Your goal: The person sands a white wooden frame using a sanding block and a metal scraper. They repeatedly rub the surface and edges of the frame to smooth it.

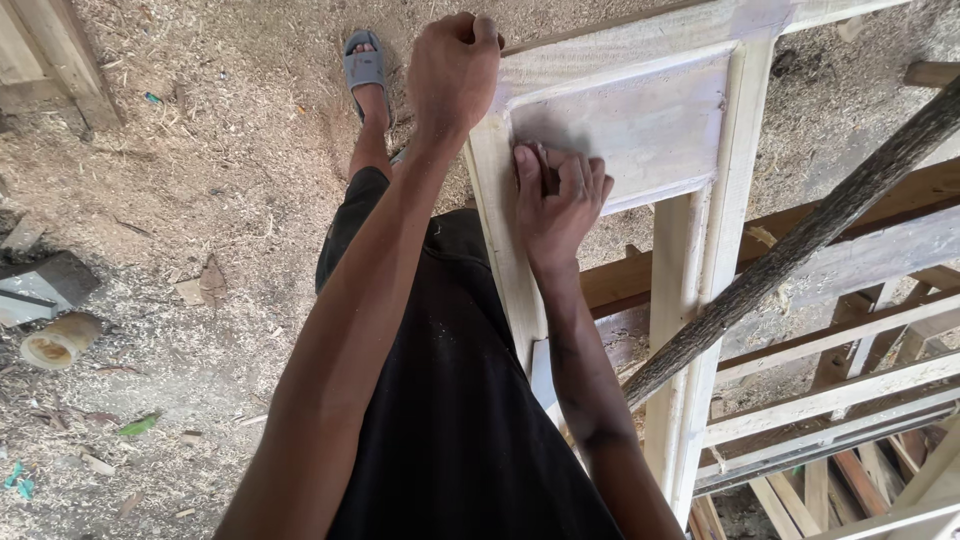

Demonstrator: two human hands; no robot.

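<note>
A pale wooden door frame with a raised panel (640, 125) leans in front of me. My left hand (452, 68) grips the frame's top corner, fingers curled over the edge. Pressed flat against the lower left corner of the panel, my right hand (556, 195) holds a small brown piece of what looks like sandpaper (547, 168), mostly hidden under its fingers. The frame's left stile (505, 240) runs down past my black shorts.
Wood shavings cover the ground (200, 200). My foot in a grey sandal (366, 68) stands beyond the frame. A rough dark pole (800, 240) leans across stacked wooden frames (850, 400) at the right. A short log end (58, 340) and scraps lie at the left.
</note>
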